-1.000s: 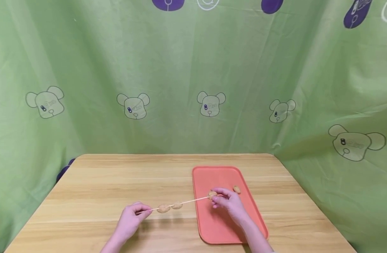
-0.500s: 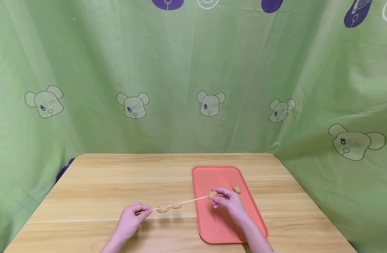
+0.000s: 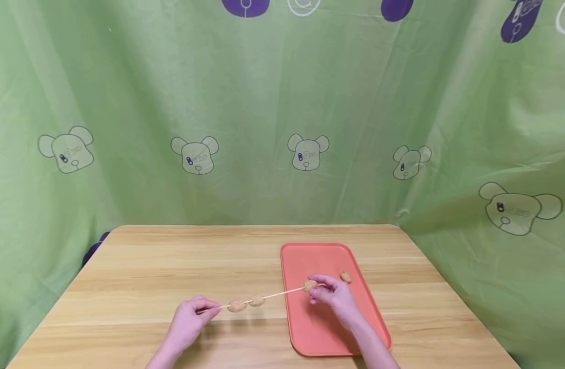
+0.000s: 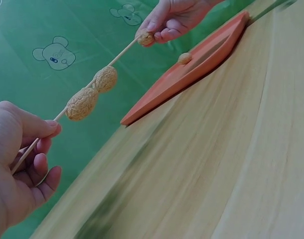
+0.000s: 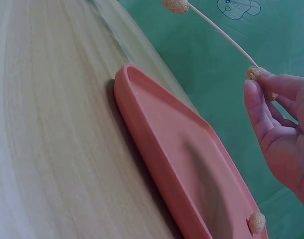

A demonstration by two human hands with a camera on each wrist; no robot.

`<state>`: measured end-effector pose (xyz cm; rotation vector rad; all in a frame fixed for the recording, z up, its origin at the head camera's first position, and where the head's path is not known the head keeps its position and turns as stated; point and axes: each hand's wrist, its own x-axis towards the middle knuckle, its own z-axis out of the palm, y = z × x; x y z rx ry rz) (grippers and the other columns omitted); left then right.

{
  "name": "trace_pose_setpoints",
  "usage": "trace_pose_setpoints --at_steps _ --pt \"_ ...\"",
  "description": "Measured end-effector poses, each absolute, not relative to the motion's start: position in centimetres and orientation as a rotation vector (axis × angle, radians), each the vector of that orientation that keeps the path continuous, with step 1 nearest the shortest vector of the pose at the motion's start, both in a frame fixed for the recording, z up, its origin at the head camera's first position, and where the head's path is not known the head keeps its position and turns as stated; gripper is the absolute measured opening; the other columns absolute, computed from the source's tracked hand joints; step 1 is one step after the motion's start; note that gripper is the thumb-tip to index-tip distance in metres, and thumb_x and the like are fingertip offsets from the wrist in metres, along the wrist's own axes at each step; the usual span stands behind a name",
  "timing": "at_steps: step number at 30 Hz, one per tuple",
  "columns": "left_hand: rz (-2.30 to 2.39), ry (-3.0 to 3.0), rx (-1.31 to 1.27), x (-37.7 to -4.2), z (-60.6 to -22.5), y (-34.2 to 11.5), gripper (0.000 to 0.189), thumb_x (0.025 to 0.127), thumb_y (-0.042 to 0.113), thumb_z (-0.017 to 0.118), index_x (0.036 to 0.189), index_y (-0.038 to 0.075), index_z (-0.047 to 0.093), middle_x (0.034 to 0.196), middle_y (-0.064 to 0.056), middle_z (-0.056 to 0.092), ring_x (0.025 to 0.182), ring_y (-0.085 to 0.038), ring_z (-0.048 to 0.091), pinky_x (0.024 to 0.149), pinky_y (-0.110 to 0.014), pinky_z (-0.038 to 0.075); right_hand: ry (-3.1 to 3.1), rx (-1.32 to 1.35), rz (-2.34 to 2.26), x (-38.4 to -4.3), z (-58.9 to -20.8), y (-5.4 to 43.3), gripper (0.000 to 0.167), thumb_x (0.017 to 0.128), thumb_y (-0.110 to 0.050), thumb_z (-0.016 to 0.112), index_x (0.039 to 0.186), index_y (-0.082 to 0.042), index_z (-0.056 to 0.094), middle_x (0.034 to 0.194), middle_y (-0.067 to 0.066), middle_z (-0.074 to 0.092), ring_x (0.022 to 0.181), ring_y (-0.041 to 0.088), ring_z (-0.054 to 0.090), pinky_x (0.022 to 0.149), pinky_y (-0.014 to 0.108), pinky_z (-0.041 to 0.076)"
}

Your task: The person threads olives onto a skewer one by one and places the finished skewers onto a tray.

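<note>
A thin wooden skewer (image 3: 278,293) runs between my two hands above the table. My left hand (image 3: 190,318) pinches its near end (image 4: 32,149). Two tan peanut-like pieces (image 3: 246,304) (image 4: 92,92) sit threaded on it near that hand. My right hand (image 3: 335,294) pinches a third piece (image 3: 309,284) (image 5: 255,74) at the skewer's far tip, above the orange tray (image 3: 321,333). One more loose piece (image 3: 345,277) (image 5: 256,222) lies on the tray behind the right hand.
The wooden table (image 3: 139,266) is backed and flanked by a green curtain (image 3: 264,102) printed with bear heads. The tray (image 5: 162,149) has a raised rim and lies right of centre.
</note>
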<state>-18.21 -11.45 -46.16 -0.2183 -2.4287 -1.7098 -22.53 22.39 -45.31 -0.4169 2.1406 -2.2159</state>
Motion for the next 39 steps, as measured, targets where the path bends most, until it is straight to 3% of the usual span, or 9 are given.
trace_pose_setpoints --at_steps 12,23,32,39 --pt "-1.676 -2.407 -0.219 -17.97 -45.61 -11.52 0.003 0.076 0.002 0.071 0.078 0.003 0.071 0.072 0.003 0.061 0.068 -0.007 0.053 0.064 -0.022 0.045 2.215 -0.566 -2.186 -22.5 -45.13 22.3 0.045 0.08 0.007 0.064 0.117 0.024 0.044 0.086 0.014 0.067 0.067 0.015 0.064 0.065 0.028 0.054" --pt "-1.675 -2.41 -0.206 -17.85 -45.45 -11.75 0.005 0.075 -0.003 0.07 0.079 0.001 0.071 0.071 0.003 0.06 0.069 -0.008 0.054 0.064 -0.022 0.047 2.233 -0.624 -2.179 -22.24 -44.84 21.98 0.045 0.078 0.009 0.065 0.114 0.026 0.044 0.082 0.001 0.063 0.064 0.011 0.062 0.063 0.028 0.054" --pt "-1.699 -2.391 -0.196 -17.84 -45.35 -11.57 0.006 0.075 -0.002 0.071 0.078 0.003 0.071 0.073 0.001 0.061 0.069 -0.008 0.055 0.064 -0.021 0.048 2.261 -0.643 -2.185 -22.03 -44.6 21.65 0.042 0.078 0.008 0.066 0.111 0.025 0.047 0.085 0.02 0.06 0.062 0.011 0.061 0.061 0.029 0.054" --pt "-1.713 -2.394 -0.177 -17.89 -45.16 -11.41 0.006 0.076 -0.002 0.071 0.078 0.003 0.071 0.073 0.001 0.061 0.069 -0.009 0.054 0.063 -0.021 0.047 2.2 -0.736 -2.225 -22.09 -44.46 21.63 0.041 0.077 0.009 0.066 0.11 0.026 0.047 0.085 0.007 0.059 0.064 0.012 0.062 0.06 0.028 0.054"
